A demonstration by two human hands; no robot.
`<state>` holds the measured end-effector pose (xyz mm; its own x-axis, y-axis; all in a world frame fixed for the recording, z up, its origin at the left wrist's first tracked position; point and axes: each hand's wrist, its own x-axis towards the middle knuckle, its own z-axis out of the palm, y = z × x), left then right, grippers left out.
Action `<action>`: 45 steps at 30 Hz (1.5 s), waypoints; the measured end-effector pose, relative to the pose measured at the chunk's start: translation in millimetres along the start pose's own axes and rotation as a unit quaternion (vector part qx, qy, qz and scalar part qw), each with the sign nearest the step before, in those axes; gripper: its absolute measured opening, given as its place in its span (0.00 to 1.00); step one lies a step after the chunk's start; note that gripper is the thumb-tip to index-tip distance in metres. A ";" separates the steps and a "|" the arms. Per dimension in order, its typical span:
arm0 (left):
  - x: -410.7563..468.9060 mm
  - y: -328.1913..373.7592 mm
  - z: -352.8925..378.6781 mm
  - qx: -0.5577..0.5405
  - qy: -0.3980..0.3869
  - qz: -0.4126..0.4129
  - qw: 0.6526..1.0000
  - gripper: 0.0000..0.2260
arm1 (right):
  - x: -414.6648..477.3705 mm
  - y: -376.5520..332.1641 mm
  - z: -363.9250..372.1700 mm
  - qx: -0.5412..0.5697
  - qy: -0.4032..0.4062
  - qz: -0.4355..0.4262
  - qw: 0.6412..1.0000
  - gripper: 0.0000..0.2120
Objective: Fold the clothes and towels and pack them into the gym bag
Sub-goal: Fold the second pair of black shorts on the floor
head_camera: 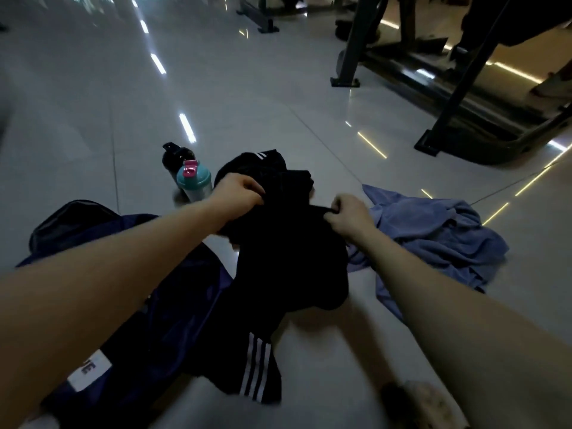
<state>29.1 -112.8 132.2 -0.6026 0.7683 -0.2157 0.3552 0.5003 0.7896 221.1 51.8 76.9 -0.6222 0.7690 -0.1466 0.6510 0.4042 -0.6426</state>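
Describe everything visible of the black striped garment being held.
The black garment looks like soft sportswear fabric, with three white stripes near its lower end. It is unfolded and bunched, lifted at the top and hanging down, its lower part draped over the dark blue gym bag and the floor tiles. The left hand and right hand each pinch its upper edge. More black striped cloth lies behind; whether it is the same piece cannot be told.
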 end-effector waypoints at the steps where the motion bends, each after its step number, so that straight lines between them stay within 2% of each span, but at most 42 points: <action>1: 1.1 10.7 -14.5 -0.008 0.023 -0.008 1.000 0.08 | -1.3 -14.8 -22.4 -0.011 0.049 -0.008 0.999 0.07; 3: 3.3 33.2 -43.1 -0.028 0.050 -0.016 0.998 0.08 | -5.3 -49.4 -68.1 -0.001 0.090 -0.022 0.996 0.03; 4: 1.4 46.4 -57.1 -0.033 0.055 -0.010 0.998 0.08 | -9.2 -67.5 -91.6 0.016 0.079 -0.025 0.996 0.03; 7: -11.8 89.5 -97.8 -0.059 0.062 0.022 0.996 0.08 | -33.8 -118.4 -161.8 0.083 0.017 -0.028 0.996 0.09; 9: -22.6 115.2 -122.9 -0.077 0.082 0.049 0.992 0.10 | -55.4 -145.7 -199.6 0.095 0.010 -0.041 0.995 0.11; 15: -55.9 162.8 -150.6 -0.095 0.203 0.105 0.969 0.04 | -82.4 -190.3 -260.1 0.111 0.076 -0.064 0.989 0.06; 17: -65.3 174.2 -147.4 -0.148 0.189 0.098 0.966 0.04 | -85.4 -191.1 -266.2 0.067 0.055 -0.041 0.995 0.04; 19: -73.7 184.8 -140.6 -0.204 0.154 0.085 0.963 0.05 | -85.3 -186.6 -263.7 -0.049 -0.019 -0.011 0.999 0.09; 22: -79.4 198.2 -122.2 -0.199 0.126 0.077 0.969 0.04 | -84.8 -182.9 -233.6 -0.146 -0.092 -0.032 0.985 0.11; 25: -78.4 207.7 -96.9 -0.178 0.110 0.064 0.976 0.06 | -88.5 -186.9 -182.8 -0.068 -0.154 -0.119 0.979 0.19; 27: -78.6 211.5 -82.8 -0.141 0.095 0.053 0.984 0.04 | -88.8 -192.8 -154.7 -0.032 -0.177 -0.146 0.973 0.19; 28: -78.7 212.9 -79.8 -0.121 0.086 0.053 0.987 0.01 | -85.0 -195.0 -145.1 -0.021 -0.160 -0.152 0.975 0.17; 30: -72.0 209.3 -82.2 -0.094 0.075 0.056 0.991 0.05 | -76.4 -196.1 -136.4 0.002 -0.107 -0.142 0.984 0.11; 33: -66.3 196.8 -104.1 -0.022 0.075 0.088 0.993 0.01 | -65.9 -189.9 -147.6 -0.005 -0.064 -0.108 0.992 0.11; 37: -62.9 168.4 -134.4 0.082 0.057 0.104 0.990 0.05 | -50.8 -172.2 -189.2 -0.024 0.044 -0.083 0.995 0.10; 40: -57.9 150.4 -144.0 0.074 0.035 0.089 0.993 0.11 | -49.7 -162.0 -213.8 -0.155 0.045 -0.093 0.983 0.08; 42: -51.0 148.6 -144.7 0.043 0.088 0.090 0.991 0.12 | -50.0 -158.8 -219.7 -0.278 0.058 -0.083 0.955 0.05; 44: -42.1 151.5 -148.5 -0.022 0.160 0.083 0.983 0.11 | -47.7 -153.9 -222.6 -0.309 0.089 -0.058 0.945 0.04; 45: -37.8 152.9 -152.2 -0.055 0.174 0.073 0.981 0.10 | -46.3 -150.1 -225.8 -0.269 0.083 -0.044 0.958 0.05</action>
<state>-2.6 -126.2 348.5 -0.7646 0.6370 0.0982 0.3885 0.3339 0.8588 250.4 67.3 349.9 -0.6369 0.7698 0.0414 0.7565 0.6344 -0.1591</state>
